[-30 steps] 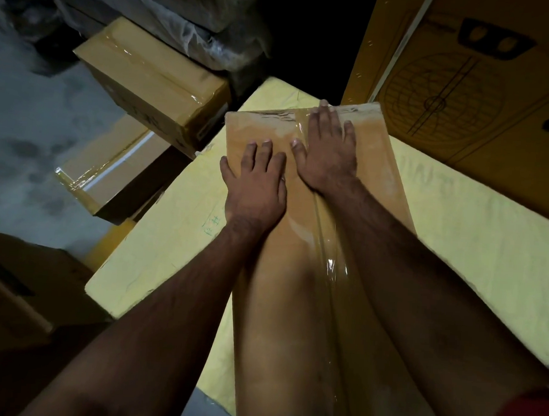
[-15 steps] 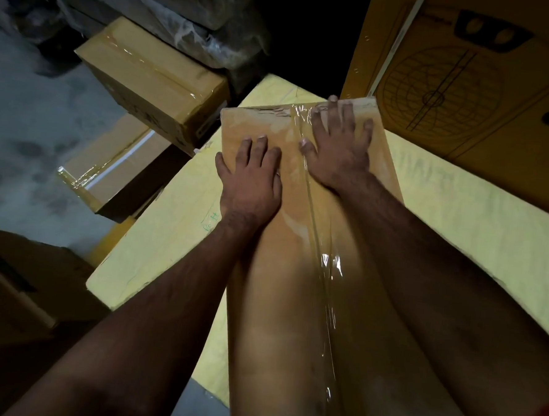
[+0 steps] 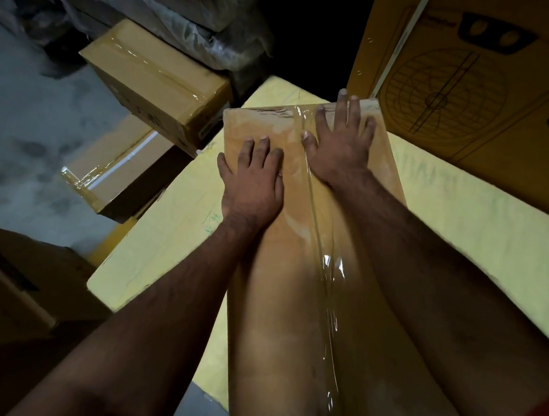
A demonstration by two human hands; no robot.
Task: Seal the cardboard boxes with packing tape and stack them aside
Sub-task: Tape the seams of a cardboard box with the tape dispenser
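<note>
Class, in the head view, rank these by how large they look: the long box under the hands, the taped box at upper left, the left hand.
1. Long box, though nearness to the camera enlarges it.
2. Taped box.
3. Left hand.

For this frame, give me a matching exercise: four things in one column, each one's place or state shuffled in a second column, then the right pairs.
Things:
1. left hand
2. right hand
3. printed fan carton
4. taped box on the floor

Places or states:
A. upright at the far right, with a line drawing of a fan
B. flat on the long box, left of the tape strip
C. far left, clear tape across its top
D. fingers spread, reaching the long box's far edge

Pairs: 1-B, 2-D, 3-A, 4-C
</note>
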